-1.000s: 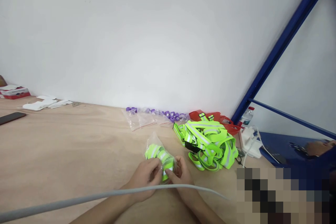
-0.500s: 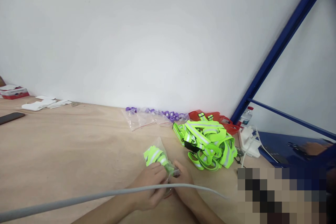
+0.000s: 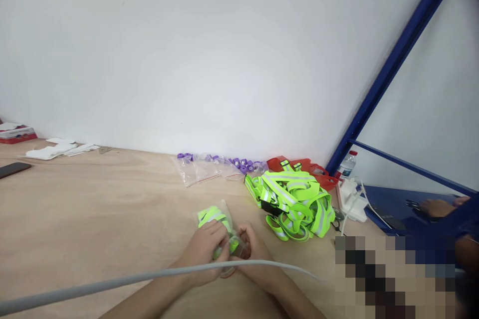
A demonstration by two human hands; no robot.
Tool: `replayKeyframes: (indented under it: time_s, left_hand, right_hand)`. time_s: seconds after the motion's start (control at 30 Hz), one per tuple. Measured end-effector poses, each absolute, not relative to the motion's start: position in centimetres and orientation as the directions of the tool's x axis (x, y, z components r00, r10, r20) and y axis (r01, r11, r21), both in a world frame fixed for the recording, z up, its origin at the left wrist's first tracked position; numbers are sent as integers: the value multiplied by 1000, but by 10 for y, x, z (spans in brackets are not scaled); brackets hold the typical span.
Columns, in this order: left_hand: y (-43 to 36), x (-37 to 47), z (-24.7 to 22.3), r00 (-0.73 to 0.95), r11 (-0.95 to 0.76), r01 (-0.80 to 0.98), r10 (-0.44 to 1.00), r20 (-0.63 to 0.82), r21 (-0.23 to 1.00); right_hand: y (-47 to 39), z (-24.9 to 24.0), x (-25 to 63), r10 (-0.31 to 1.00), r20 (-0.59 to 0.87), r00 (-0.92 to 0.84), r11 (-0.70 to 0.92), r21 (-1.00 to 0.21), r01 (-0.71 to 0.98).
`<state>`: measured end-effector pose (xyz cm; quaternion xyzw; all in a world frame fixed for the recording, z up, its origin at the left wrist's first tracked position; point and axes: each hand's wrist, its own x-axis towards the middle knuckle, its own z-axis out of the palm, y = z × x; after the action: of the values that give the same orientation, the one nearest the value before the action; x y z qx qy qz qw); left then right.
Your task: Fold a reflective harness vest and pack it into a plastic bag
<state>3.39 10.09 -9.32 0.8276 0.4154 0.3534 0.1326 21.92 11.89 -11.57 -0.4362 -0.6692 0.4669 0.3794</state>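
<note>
A clear plastic bag [image 3: 225,213] with a folded neon-yellow reflective strap [image 3: 214,215] inside is held between my two hands, low in the middle of the head view. My left hand [image 3: 207,249] closes over the bag's left side, fingers wrapped on it. At its right side my right hand [image 3: 254,254] grips the bag with curled fingers. A grey cable crosses in front of both wrists. A tangled pile of neon-yellow reflective straps [image 3: 299,199] with a black buckle lies to the right of my hands.
Clear bags [image 3: 204,172] and small purple rolls [image 3: 243,164] lie along the wall. Behind the straps is a red plastic bag [image 3: 325,179], beside a bottle [image 3: 348,164] and a white power strip [image 3: 352,199]. White papers [image 3: 56,149] and a dark phone [image 3: 13,169] lie left. Another person's hand [image 3: 437,208] shows right.
My hands and the bag have shifted slightly left. My left hand has slid further over the bag, and the strap sits deeper between my hands. The view has turned a little.
</note>
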Motion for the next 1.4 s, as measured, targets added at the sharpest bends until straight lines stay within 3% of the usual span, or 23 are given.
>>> replayKeyframes:
  time_s: [0.27, 0.63, 0.8, 0.97, 1.23, 1.4]
  left_hand:
    - [94, 42, -91, 441, -628, 657, 769, 463, 417]
    - [90, 42, -91, 533, -628, 658, 778, 332, 415]
    - [97, 39, -106, 519, -606, 712, 794, 316, 354]
    - [104, 34, -117, 499, -582, 724, 813, 300, 371]
    - [118, 24, -118, 504, -606, 653, 796, 335, 454]
    - [121, 17, -113, 553, -688, 582, 725, 410, 432]
  right_hand:
    - [125, -125, 222, 921, 120, -370, 318, -780, 539]
    - [127, -119, 222, 946, 91, -311, 290, -668, 685]
    - [131, -123, 223, 941, 109, -321, 315, -634, 706]
    - [133, -129, 226, 925, 167, -341, 366, -628, 687]
    - [136, -132, 235, 860, 337, -382, 509, -620, 597]
    - [136, -127, 237, 749, 488, -448, 662, -529, 531]
